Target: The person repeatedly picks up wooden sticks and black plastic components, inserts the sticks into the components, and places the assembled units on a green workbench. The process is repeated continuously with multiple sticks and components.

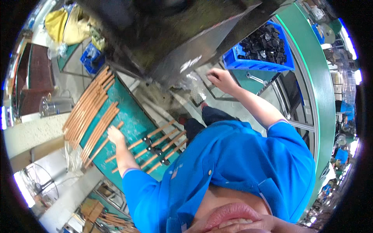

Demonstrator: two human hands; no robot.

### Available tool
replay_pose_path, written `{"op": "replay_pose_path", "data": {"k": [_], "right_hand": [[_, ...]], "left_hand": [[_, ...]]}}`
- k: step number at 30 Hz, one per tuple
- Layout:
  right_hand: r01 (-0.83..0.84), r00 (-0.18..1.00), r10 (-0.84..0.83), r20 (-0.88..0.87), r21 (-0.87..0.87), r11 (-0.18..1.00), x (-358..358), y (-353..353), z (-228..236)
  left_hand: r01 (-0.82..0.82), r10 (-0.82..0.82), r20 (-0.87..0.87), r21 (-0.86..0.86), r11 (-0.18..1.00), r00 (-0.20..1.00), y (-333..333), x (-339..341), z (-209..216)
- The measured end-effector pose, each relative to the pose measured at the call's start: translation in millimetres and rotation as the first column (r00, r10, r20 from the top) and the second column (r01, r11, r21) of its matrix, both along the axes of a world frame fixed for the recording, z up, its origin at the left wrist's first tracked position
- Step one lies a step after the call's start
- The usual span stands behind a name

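My left hand [115, 134] reaches over the green table, its fingers closed around a copper-coloured tube [101, 146] that lies apart from the others. Left of it several more tubes [87, 104] lie side by side in bunches. Nearer my body are several tubes with black fittings [154, 151] on them. My right hand [220, 79] is raised in front of me, beside the dark machine and short of the blue crate. Its fingers are curled; whatever they may hold is hidden.
A large dark machine [167, 46] hangs over the far middle. At the right a blue crate [256, 65] holds black parts, with a wrench [256, 79] near it. The green table [132, 116] runs along my left. A long green surface [324, 97] curves along the right.
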State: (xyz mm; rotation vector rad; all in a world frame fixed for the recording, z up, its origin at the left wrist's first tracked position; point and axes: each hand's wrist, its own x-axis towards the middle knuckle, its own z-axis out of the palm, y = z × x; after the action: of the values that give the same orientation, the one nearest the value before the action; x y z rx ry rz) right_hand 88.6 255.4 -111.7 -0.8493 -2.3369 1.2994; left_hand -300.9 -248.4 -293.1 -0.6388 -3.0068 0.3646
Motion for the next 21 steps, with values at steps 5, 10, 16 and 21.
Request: {"op": "replay_pose_path", "data": {"k": [5, 10, 16, 21], "right_hand": [[0.308, 0.94, -0.339, -0.025, 0.485, 0.818, 53.0, 116.0, -24.8], [0.178, 0.684, -0.439, 0.583, 0.45, 0.875, 42.7, 248.2, -126.8], [-0.325, 0.649, 0.124, 0.75, 0.127, 0.937, 73.6, 328.6, -243.7], [-0.309, 0.727, 0.115, 0.676, 0.173, 0.935, 92.6, 385.3, -235.4]], "left_hand": [[0.486, -0.517, -0.082, 0.49, 0.723, 0.852, 26.3, 42.4, 54.0], [0.32, -0.435, 0.127, 0.504, 0.802, 0.891, 83.6, 132.8, 121.8], [0.379, -0.42, 0.21, 0.207, 0.902, 0.883, 136.8, 189.8, 140.0], [0.564, -0.537, -0.178, 0.334, 0.755, 0.824, 168.8, 228.2, 191.9]]}}
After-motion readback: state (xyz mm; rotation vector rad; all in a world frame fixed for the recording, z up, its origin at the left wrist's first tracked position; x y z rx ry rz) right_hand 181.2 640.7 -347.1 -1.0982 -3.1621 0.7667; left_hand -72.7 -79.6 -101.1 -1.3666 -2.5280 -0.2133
